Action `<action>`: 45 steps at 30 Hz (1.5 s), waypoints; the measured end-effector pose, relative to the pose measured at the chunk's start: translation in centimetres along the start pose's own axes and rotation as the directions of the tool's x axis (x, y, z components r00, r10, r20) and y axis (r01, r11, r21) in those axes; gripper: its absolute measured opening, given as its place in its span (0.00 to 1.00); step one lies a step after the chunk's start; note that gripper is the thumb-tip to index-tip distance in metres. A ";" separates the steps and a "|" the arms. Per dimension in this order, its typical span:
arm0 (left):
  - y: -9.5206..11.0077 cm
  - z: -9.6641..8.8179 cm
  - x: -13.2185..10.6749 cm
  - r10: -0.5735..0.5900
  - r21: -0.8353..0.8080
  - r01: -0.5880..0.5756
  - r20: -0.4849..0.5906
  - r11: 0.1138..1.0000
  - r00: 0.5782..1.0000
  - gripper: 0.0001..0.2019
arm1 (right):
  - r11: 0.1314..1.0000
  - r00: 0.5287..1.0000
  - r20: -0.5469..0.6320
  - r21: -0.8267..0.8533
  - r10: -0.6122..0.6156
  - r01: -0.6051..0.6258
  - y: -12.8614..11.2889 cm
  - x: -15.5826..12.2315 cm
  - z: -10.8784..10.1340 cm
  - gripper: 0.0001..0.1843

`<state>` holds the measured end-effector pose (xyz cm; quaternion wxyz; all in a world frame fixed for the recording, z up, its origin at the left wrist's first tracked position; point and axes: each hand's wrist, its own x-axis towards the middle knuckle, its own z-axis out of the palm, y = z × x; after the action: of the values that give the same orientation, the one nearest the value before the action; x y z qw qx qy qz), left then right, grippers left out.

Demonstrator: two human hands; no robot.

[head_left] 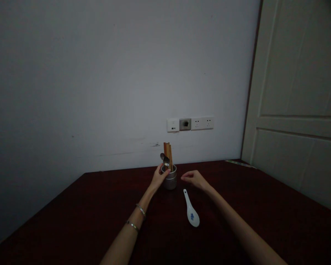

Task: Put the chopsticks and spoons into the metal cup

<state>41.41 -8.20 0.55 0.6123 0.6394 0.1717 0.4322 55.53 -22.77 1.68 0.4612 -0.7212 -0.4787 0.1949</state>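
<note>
A grey metal cup [170, 182] stands upright on the dark red table, with wooden chopsticks [168, 152] and metal spoons [166, 161] standing in it. My left hand [158, 177] grips the cup's left side, its thumb near the rim and its other fingers partly hidden behind. To the right of the cup, my right hand [193, 178] hovers apart from it, fingers curled together and nothing visible in them. Below that hand a white ceramic soup spoon [192, 211] with a blue pattern lies on the table, its handle pointing toward the cup.
The dark red table [99, 206] reaches back to a pale wall [113, 92] with sockets and a switch [185, 124]. At the right stands a panelled door [295, 84]. A thin flat strip [240, 163] lies at the table's back right edge.
</note>
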 end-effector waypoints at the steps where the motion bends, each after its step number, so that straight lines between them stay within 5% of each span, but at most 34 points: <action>1: 0.0 0.0 0.0 -0.002 0.003 0.002 -0.001 1.000 1.000 0.26 | 1.000 0.999 0.036 0.010 0.027 -0.027 0.0 -0.1 0.0 0.14; 12: 0.6 -0.3 -0.1 -0.018 -0.032 0.018 0.005 0.999 1.000 0.29 | 0.991 0.931 0.343 0.003 0.123 -0.132 0.3 -1.3 -1.0 0.19; 19: 1.6 -0.8 0.0 -0.133 -0.062 0.130 -0.034 0.990 0.991 0.34 | 0.982 0.867 0.475 0.032 0.149 -0.186 0.8 -1.4 -0.8 0.21; 29: 1.7 -2.9 1.0 -0.118 -0.043 0.116 -0.056 0.992 0.991 0.30 | 0.968 0.845 0.491 0.013 0.213 -0.251 0.5 -1.8 -0.3 0.14; 45: 4.8 -5.5 1.7 -0.018 -0.116 -0.004 -0.187 0.993 0.982 0.26 | 0.963 0.866 0.470 0.108 0.169 -0.247 0.1 -2.0 -0.2 0.12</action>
<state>36.65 -4.34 4.87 0.6310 0.5583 0.2056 0.4978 54.82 -24.57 1.35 0.3698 -0.6621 -0.4751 0.4463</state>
